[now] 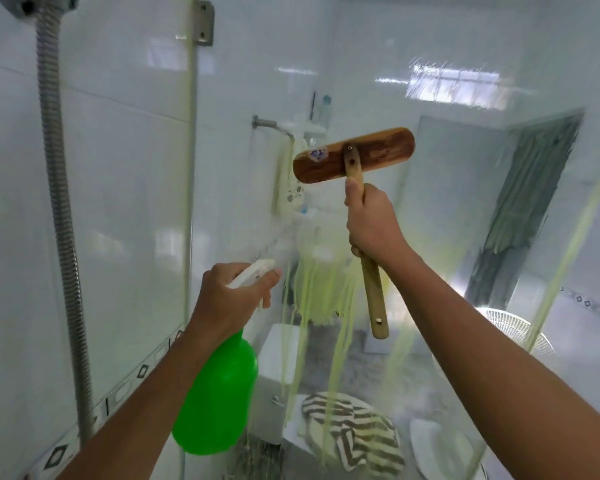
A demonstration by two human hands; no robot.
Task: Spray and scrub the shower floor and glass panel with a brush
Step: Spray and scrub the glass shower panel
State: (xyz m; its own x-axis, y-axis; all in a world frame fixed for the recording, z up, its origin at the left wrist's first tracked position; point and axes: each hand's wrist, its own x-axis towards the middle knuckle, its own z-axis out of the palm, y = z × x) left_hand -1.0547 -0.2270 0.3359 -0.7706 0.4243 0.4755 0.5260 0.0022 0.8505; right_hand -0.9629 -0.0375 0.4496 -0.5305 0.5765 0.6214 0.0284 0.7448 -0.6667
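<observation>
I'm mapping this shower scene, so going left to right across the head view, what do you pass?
Shower hose → spray bottle in the left hand → brush in the right hand → fan.

You stood in a home bathroom's shower stall. White wall tiles [125,168], a metal shower hose [61,216] and a glass panel [430,237] showed it.

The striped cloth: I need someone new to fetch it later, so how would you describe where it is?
Start at the glass panel streaked with yellow-green runs. Look through its lower part, below the green spray bottle and the wooden brush. The striped cloth lies crumpled there, the only thing with dark and pale bands.
</observation>
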